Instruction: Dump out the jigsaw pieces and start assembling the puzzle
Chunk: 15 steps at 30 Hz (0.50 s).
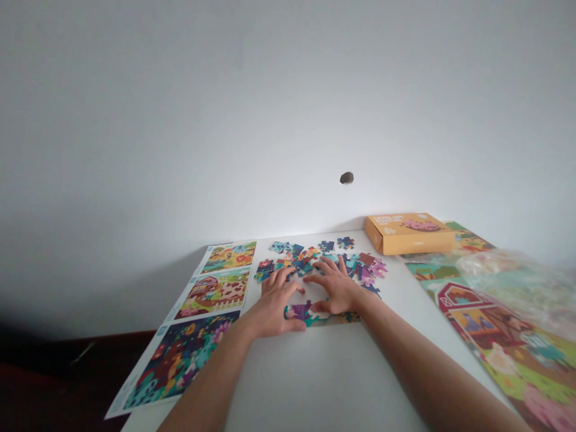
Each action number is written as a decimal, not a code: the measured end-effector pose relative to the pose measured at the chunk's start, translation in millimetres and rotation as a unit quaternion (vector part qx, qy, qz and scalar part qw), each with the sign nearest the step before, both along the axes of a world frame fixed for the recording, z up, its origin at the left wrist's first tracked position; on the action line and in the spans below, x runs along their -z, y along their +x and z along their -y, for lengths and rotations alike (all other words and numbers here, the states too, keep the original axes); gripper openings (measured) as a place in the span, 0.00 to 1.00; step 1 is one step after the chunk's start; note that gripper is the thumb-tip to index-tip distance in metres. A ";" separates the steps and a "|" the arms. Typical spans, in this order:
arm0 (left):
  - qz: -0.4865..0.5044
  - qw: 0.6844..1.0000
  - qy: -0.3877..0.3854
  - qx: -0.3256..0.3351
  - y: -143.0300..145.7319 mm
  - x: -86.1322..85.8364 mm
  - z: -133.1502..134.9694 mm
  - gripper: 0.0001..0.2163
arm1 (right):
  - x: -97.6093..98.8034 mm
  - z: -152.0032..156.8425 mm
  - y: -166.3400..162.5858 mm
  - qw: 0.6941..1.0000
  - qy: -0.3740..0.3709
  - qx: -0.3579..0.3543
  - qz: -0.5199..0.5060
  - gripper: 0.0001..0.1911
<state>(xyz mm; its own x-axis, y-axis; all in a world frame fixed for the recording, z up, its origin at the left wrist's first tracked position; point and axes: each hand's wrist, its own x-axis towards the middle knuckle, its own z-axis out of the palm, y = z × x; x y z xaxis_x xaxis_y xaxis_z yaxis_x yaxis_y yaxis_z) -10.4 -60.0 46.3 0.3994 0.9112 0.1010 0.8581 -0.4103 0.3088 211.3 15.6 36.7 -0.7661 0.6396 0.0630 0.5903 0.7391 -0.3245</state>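
Both of my hands rest on a white table (pixel 324 372) over a joined strip of jigsaw pieces (pixel 302 312). My left hand (pixel 274 303) lies palm down with fingers spread, its thumb against the strip's near edge. My right hand (pixel 335 288) lies flat with fingers stretched out, its thumb on the strip. Beyond the fingers sits a loose heap of colourful puzzle pieces (pixel 315 259).
A picture sheet with three farm scenes (pixel 204 315) lies at the left. An orange puzzle box (pixel 407 233) stands at the back right. A large finished farm puzzle (pixel 495 336) and a clear plastic bag (pixel 517 279) cover the right side. A plain wall rises behind.
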 end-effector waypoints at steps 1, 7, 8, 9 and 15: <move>-0.003 1.000 0.001 -0.002 0.5 1.6 -0.7 0.36 | 0.0 0.0 -0.1 1.000 0.000 -0.001 -0.002 0.42; -0.007 1.000 0.019 -0.017 0.7 6.7 -2.6 0.40 | -2.3 1.0 -2.0 1.000 -0.005 -0.002 -0.002 0.46; -0.006 1.000 0.020 -0.015 0.8 6.3 -2.4 0.36 | -2.6 1.1 -2.4 1.000 -0.008 0.000 -0.001 0.47; -0.004 1.000 0.019 -0.012 1.0 5.9 -2.2 0.32 | -2.8 1.1 -2.7 1.000 -0.012 0.001 -0.001 0.48; 0.007 1.000 0.015 -0.012 2.3 7.2 -3.1 0.21 | -1.3 0.9 -2.9 1.000 -0.012 0.003 -0.003 0.49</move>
<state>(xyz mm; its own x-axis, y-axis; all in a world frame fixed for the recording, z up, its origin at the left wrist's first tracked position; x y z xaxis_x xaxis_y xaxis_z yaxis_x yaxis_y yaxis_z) -8.1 -56.9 39.1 0.3749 0.9173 0.1343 0.8637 -0.3982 0.3088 208.4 14.7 38.1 -0.7622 0.6453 0.0512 0.5927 0.7274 -0.3458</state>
